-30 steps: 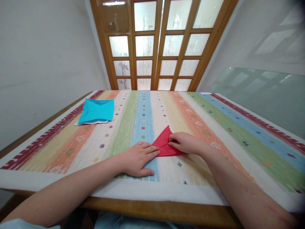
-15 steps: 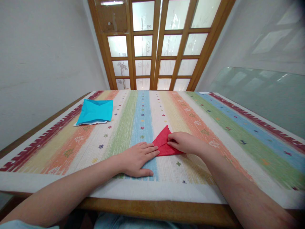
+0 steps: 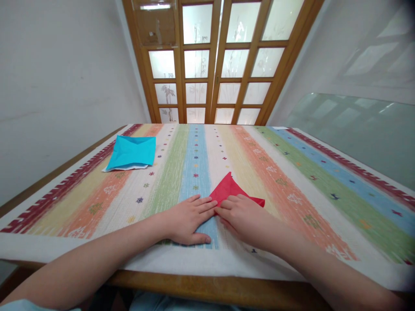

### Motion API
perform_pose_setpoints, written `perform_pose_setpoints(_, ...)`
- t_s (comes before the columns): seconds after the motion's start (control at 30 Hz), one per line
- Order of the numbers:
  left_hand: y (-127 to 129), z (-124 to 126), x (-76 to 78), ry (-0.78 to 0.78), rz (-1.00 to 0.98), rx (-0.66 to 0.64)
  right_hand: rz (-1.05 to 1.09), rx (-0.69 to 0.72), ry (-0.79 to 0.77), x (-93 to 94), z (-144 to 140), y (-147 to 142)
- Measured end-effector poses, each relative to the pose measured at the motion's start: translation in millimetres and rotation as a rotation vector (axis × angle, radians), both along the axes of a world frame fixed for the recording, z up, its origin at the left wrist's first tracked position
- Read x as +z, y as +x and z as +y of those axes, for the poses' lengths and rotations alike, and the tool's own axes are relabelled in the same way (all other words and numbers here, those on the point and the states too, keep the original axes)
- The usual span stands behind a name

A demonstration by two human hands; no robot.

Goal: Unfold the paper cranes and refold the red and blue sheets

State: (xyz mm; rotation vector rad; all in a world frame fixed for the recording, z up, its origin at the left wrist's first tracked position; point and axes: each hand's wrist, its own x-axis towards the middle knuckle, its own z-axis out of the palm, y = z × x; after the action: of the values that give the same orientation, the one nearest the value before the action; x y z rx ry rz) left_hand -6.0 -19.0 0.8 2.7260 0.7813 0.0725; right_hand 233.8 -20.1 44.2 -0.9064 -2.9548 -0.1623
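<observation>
A red folded sheet of paper (image 3: 231, 186) lies on the striped tablecloth in front of me, with a point at its top and a corner showing out to the right. My left hand (image 3: 189, 219) rests flat, thumb apart, its fingertips on the paper's left edge. Bent over the paper's lower edge, my right hand (image 3: 238, 216) has its fingers closed together close to the left fingertips. It covers the lower part of the paper, so the fold beneath is hidden.
Blue sheets of paper (image 3: 132, 152) with a white layer underneath lie at the far left. The striped tablecloth (image 3: 168, 181) covers the table, whose wooden edge (image 3: 207, 283) runs nearest me. Walls flank both sides, and a glazed wooden door (image 3: 214, 80) stands beyond.
My right hand has moved left and down along the red paper, uncovering its right corner. The left hand holds its place on the paper. The view has shifted slightly.
</observation>
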Motion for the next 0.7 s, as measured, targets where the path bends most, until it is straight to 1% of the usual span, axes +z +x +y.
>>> perform_pose_setpoints(0.1,-0.7,-1.0,-1.2,-0.003,0.002,0.003,0.016,-0.005,0.016,-11.8,-7.2,6.4)
perform_pose_setpoints(0.3,-0.8,-2.6,1.6,-0.008,-0.007,-0.001,0.095,-0.004,0.047,-28.3,-13.1,23.2)
perform_pose_setpoints(0.4,-0.7,-2.4,2.5,-0.019,-0.003,0.0,0.069,-0.036,0.079,-34.0,-16.8,28.5)
perform_pose_setpoints(0.5,-0.6,-2.1,3.3,-0.032,0.003,0.001,0.008,-0.093,0.107,-33.4,-18.6,37.5)
perform_pose_setpoints(0.57,-0.5,-2.0,4.0,-0.036,0.006,0.002,-0.032,-0.148,0.111,-30.4,-17.9,48.4)
perform_pose_setpoints(0.7,-0.3,-2.2,5.6,-0.035,0.019,0.004,-0.149,-0.323,0.095,-26.8,-15.0,80.1)
